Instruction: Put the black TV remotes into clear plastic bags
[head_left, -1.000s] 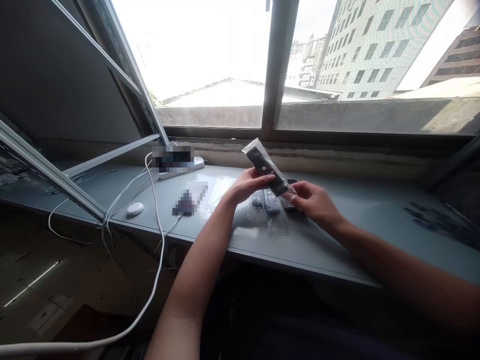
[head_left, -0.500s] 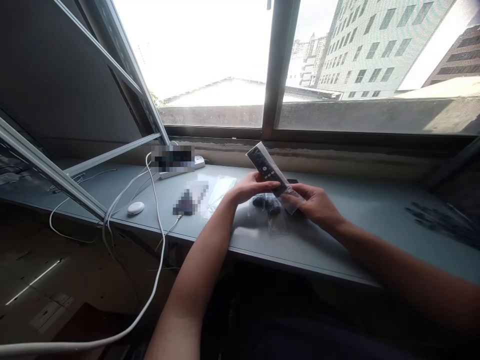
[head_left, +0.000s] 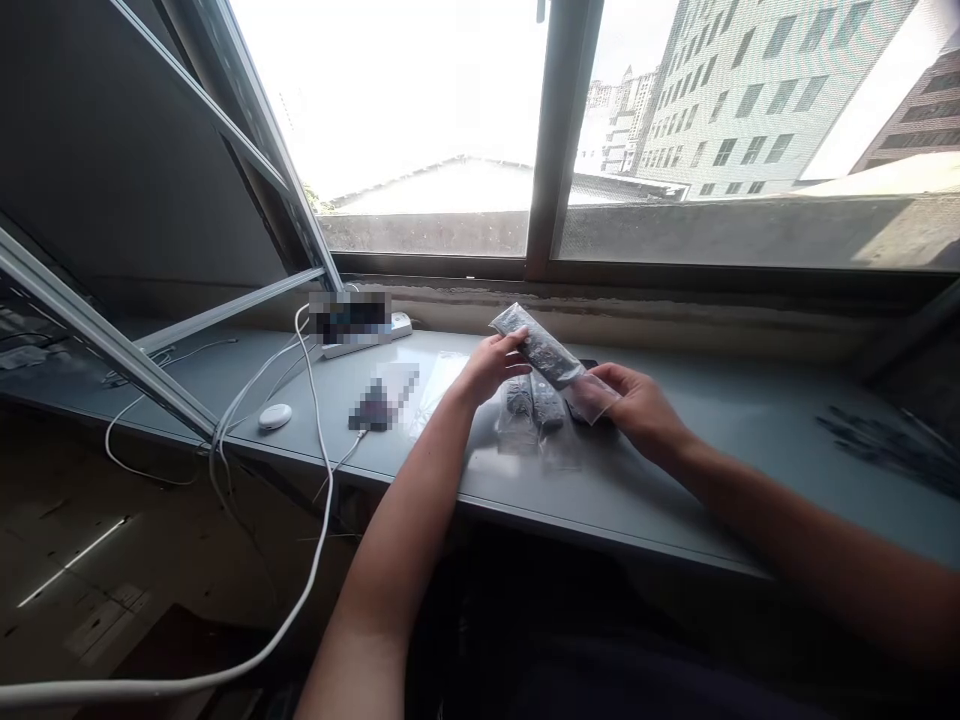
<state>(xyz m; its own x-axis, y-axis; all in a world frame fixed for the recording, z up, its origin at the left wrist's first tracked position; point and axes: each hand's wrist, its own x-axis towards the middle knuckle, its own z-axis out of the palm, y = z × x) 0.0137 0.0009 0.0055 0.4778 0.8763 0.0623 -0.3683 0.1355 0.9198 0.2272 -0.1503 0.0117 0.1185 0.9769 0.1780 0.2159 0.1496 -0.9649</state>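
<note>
A dark remote control in a clear plastic sleeve (head_left: 546,346) is held tilted above the desk, between my two hands. My left hand (head_left: 496,366) grips it near its upper left end, thumb on top. The fingers of my right hand (head_left: 630,400) pinch the loose plastic at the lower right end. Glare on the sleeve hides the buttons. Below lie bagged dark remotes (head_left: 547,405) side by side on the desk, partly covered by my hands and the held one. Another dark object shows behind the sleeve, mostly hidden.
On the grey desk (head_left: 712,480), a clear plastic bag (head_left: 439,395) lies left of my left arm. Farther left are a white round device (head_left: 275,416), a power strip (head_left: 401,325), a blurred-out item with a cable, and white cables (head_left: 319,560). Metal framing (head_left: 247,305) slants over the left side.
The remote's buttons faced up before; now the sleeve shows a glary surface without visible buttons. My left hand has shifted its grip toward the upper end. The bagged remotes beneath show more.
</note>
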